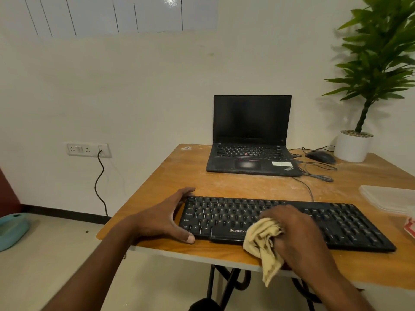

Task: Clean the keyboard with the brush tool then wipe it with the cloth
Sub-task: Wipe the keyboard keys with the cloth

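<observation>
Right hand (298,234) bunches the yellow cloth (262,245) down on the black keyboard (226,215), mid-board; left hand (166,217), fingers spread, braces the keyboard's left end on the wooden table (179,176).

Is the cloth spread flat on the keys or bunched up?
Bunched. The cloth is crumpled in the right hand over the keyboard, one corner hanging past the table edge.

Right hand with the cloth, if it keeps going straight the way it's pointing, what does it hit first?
The right hand points up-left across the keyboard. It would probably sweep more keys first, then bare table; the laptop looks off that line.
</observation>
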The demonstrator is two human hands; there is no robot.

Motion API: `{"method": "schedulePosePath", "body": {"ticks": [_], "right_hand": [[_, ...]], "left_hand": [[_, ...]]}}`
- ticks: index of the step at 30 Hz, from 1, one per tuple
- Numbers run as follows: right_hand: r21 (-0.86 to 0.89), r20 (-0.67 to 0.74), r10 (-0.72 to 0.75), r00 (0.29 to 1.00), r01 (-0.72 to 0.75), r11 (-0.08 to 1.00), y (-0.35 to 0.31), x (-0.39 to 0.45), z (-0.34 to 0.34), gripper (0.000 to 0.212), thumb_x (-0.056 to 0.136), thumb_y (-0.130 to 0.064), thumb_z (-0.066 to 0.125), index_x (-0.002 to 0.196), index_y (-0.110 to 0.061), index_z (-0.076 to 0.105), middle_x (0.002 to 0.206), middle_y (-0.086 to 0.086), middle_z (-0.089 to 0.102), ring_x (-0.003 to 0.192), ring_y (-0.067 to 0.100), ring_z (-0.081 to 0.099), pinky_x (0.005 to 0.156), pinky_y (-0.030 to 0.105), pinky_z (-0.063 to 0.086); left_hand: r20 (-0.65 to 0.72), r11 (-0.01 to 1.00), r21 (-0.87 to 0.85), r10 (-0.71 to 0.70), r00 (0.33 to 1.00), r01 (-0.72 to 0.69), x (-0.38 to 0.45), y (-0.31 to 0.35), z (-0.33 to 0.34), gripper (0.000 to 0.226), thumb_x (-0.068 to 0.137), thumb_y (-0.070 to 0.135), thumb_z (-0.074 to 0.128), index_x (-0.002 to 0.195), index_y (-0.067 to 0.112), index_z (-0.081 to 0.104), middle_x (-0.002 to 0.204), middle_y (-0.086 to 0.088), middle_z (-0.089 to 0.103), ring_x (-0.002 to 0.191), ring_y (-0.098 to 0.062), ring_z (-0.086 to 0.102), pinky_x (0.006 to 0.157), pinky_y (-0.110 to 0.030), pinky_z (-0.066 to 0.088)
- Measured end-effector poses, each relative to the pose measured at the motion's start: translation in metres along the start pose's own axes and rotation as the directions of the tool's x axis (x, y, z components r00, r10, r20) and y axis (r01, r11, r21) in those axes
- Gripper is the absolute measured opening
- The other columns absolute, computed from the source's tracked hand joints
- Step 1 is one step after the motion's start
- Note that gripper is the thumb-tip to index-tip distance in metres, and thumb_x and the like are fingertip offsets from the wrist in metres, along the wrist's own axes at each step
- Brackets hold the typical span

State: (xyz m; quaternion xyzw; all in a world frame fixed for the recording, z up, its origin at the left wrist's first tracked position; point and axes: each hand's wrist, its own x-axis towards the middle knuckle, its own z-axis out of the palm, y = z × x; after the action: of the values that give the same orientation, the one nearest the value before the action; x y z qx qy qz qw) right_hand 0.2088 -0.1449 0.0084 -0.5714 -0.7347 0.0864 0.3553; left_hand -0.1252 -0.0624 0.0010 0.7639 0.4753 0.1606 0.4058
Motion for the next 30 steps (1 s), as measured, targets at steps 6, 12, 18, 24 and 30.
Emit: {"method": "schedulePosePath", "body": {"ticks": [6,12,18,24,30], "right_hand": [[0.030,0.140,-0.145,0.979,0.142,0.989,-0.056,0.030,0.036,0.032,0.085,-0.009,0.073,0.106,-0.033,0.071,0.107,-0.017,0.063,0.100,0.002,0.055,0.088,0.023,0.050],[-0.113,0.214,-0.110,0.971,0.136,0.984,-0.027,0.037,0.014,0.032,0.087,-0.012,0.072,0.106,-0.037,0.069,0.101,-0.020,0.059,0.097,0.001,0.047,0.081,0.021,0.043],[-0.168,0.152,0.006,0.988,0.020,0.986,-0.007,0.034,-0.007,0.039,0.083,-0.007,0.075,0.111,-0.034,0.073,0.096,-0.016,0.064,0.092,0.008,0.056,0.080,0.032,0.053],[-0.058,0.221,-0.207,0.953,0.225,0.973,-0.065,0.053,0.044,0.019,0.087,-0.013,0.073,0.095,-0.030,0.074,0.094,-0.015,0.064,0.091,0.003,0.052,0.077,0.024,0.049],[-0.095,0.285,-0.298,0.911,0.336,0.937,-0.064,0.064,0.058,0.022,0.085,-0.012,0.072,0.094,-0.031,0.070,0.089,-0.020,0.052,0.089,0.002,0.043,0.069,0.019,0.037]], "left_hand": [[-0.004,0.999,0.032,0.002,1.000,-0.001,0.000,0.005,0.001,0.124,0.071,0.039,0.098,0.158,0.057,0.012,0.150,0.022,0.034,0.132,-0.003,0.047,0.098,-0.018,0.050],[-0.019,0.998,0.058,0.018,1.000,-0.017,-0.002,0.000,-0.001,0.124,0.073,0.039,0.098,0.158,0.059,0.011,0.147,0.029,0.032,0.133,-0.002,0.046,0.103,-0.022,0.050],[-0.038,0.995,0.087,0.047,0.998,-0.044,0.002,-0.006,0.001,0.126,0.070,0.043,0.099,0.158,0.060,0.010,0.149,0.030,0.033,0.136,0.000,0.044,0.111,-0.026,0.046],[-0.056,0.995,0.096,0.043,0.998,-0.037,0.004,-0.007,0.001,0.128,0.067,0.049,0.099,0.156,0.065,0.010,0.152,0.027,0.034,0.135,-0.001,0.045,0.106,-0.024,0.046],[-0.076,0.990,0.130,0.059,0.995,-0.048,0.003,-0.006,0.001,0.130,0.064,0.055,0.100,0.158,0.063,0.010,0.158,0.026,0.034,0.141,0.000,0.040,0.119,-0.032,0.040]]}}
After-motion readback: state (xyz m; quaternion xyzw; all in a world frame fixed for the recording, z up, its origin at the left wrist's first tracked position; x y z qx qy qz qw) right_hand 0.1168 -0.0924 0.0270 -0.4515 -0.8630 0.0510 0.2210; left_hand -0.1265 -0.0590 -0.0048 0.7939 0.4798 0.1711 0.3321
